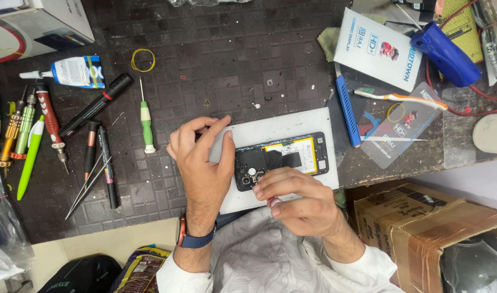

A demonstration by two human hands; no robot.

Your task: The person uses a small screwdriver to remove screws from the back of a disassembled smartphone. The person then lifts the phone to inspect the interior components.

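Note:
An opened smartphone (283, 157), back cover off with a yellow-edged battery and dark boards showing, lies on a white pad (275, 123). My left hand (202, 160) rests at the phone's left end, thumb and forefinger pinched together above the pad; whatever they pinch is too small to make out. My right hand (300, 203) is closed around a small screwdriver with a red-and-silver end (274, 203), its tip down at the phone's lower left corner near the camera area.
Screwdrivers, pens, tweezers (88, 184) and a glue bottle (69, 71) lie on the dark mat to the left. A green-handled screwdriver (146, 122), yellow rubber band, blue tool (347, 111), toothbrush, display packages and a blue device sit around. A cardboard box (422, 228) stands at lower right.

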